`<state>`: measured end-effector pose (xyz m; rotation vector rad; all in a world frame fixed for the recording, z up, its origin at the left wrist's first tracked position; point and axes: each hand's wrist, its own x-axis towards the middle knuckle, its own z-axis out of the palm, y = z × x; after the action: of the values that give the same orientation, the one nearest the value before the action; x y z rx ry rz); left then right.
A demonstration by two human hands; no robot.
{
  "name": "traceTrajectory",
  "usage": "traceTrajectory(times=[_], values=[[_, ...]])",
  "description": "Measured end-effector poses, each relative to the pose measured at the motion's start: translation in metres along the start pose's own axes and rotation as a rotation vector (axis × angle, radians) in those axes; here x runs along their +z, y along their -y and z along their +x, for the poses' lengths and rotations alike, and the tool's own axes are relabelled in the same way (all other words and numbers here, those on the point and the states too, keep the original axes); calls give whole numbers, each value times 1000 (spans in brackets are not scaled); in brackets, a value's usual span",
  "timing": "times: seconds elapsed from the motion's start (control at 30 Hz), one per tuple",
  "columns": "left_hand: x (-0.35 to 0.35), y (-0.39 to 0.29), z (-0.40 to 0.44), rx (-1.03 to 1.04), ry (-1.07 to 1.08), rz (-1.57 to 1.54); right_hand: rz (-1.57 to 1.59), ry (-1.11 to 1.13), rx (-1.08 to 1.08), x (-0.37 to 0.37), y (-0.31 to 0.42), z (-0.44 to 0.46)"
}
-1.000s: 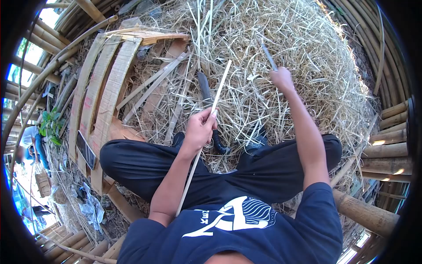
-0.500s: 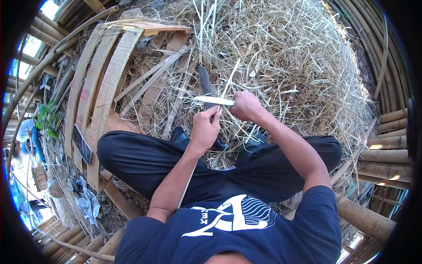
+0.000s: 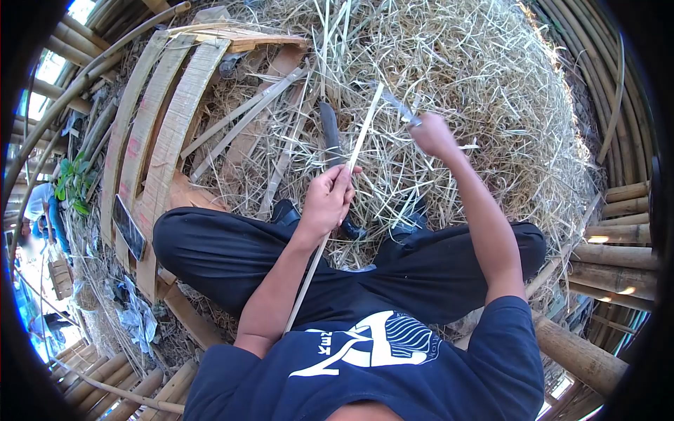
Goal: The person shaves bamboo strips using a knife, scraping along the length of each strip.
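A long pale strip (image 3: 366, 128) is pinched in my left hand (image 3: 328, 202); its upper end points forward over the shavings, and its lower part runs back along my forearm to my shirt. My right hand (image 3: 434, 135) is closed on the handle of a knife (image 3: 399, 105). The blade, blurred by motion, points up and left, close to the strip's upper end. Beneath the strip, a dark curved tool (image 3: 330, 130) lies on the ground, partly hidden by my left hand.
Curly shavings (image 3: 484, 84) cover the ground ahead and to the right. Wooden slats (image 3: 179, 119) stand at the left, with a phone (image 3: 129, 228) on them. Bamboo poles (image 3: 614, 242) line the right side. Another person (image 3: 43, 210) is at the far left.
My right hand and the knife went from far out to beside my left hand, then forward and right again, off the strip. My left hand kept its hold on the strip.
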<state>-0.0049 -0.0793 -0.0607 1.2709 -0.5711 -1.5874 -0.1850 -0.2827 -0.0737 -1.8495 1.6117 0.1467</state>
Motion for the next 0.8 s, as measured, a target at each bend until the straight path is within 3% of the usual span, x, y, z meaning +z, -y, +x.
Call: traceTrajectory(times=[0.1,0.17,0.37,0.4,0.47,0.5,0.53,0.57,0.63,0.7,0.73,0.77,0.8], values=[[4,-7,-2,-25,-71,-142,-141,206,-143,25,41,-37],[-2,-5,0,-25,-62,-187,-264,216,-358,34,52,-52],[-3,-1,-5,-91,31,-201,-334,127,-450,46,40,-51],[0,-2,-7,-92,24,-171,-340,124,-413,41,41,-49],[3,-6,-16,-115,30,-158,-121,33,-92,35,15,-19],[3,-10,-23,-141,34,-139,-329,94,-209,15,-17,16],[12,-19,-34,-190,90,-172,68,-101,239,0,-42,35],[7,-9,-32,-143,181,-204,-58,-239,207,-23,-58,37],[1,-9,-20,-101,18,-105,-30,-437,253,-45,-62,36],[-2,-14,-15,-80,15,-182,269,-264,271,-48,-43,26],[1,-14,-11,-56,27,-187,157,-156,102,-45,-28,16],[2,-14,-9,-37,40,-186,112,-189,-95,-20,-27,16],[1,-12,-7,-44,38,-185,55,30,-58,-9,-10,8]])
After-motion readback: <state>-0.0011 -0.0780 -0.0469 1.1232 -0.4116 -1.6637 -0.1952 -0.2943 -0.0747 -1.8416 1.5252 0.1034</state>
